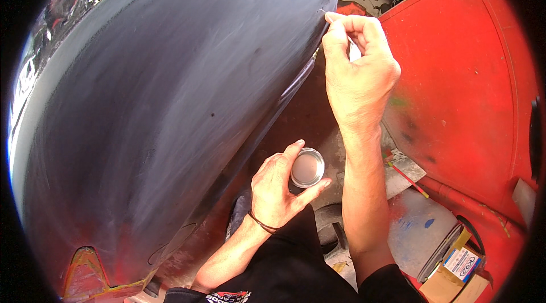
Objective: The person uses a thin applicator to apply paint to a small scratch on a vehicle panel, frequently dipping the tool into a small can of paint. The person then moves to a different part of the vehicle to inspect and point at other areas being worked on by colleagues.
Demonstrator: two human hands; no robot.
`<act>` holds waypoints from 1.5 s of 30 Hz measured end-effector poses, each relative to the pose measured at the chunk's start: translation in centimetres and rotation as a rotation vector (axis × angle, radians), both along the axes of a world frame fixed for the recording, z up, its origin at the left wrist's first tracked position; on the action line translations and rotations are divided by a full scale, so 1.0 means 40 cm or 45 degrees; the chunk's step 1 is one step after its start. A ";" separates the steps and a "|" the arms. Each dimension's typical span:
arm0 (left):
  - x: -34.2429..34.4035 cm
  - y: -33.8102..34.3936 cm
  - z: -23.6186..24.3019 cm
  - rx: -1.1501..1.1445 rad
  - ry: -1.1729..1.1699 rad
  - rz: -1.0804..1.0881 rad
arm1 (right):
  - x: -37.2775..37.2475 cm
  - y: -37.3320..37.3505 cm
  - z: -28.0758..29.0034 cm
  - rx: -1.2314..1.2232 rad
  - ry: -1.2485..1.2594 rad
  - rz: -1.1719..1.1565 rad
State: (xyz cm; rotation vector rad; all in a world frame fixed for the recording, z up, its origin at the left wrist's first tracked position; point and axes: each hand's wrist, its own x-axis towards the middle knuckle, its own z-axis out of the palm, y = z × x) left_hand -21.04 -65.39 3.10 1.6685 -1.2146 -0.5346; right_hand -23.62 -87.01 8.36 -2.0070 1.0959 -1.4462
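The left hand point(272, 190) holds a small round metal tin point(323, 174) in front of the body, thumb and fingers parted around its sides, with the tin's open top facing up and a pinkish-grey filling point(307, 169) inside. The tin sits just off the lower edge of a large, curved dark-grey panel point(170, 87). The right hand point(362, 73) is farther up that edge, its fingers curled and the thumb and forefinger drawn together; a thin pale line shows at their tips, but one cannot tell whether they grip something or touch the panel. A bit of white shows between the curled fingers, too unclear to name. The left wrist wears a dark band point(263, 223). To the right stands a broad red panel point(455, 70), scuffed in places, with a cardboard box point(441, 285) near its lower end and a thin red stick point(408, 178) nearby.
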 end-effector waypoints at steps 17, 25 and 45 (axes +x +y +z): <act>0.000 0.005 0.029 -0.076 -0.017 -0.016 | -0.117 0.071 0.046 0.167 -0.005 -0.102; 0.014 0.029 0.039 -0.155 -0.064 -0.004 | -0.227 0.181 0.004 0.321 0.141 -0.185; 0.001 0.036 -0.023 -0.043 -0.064 -0.116 | -0.350 0.289 -0.185 0.534 0.055 -0.239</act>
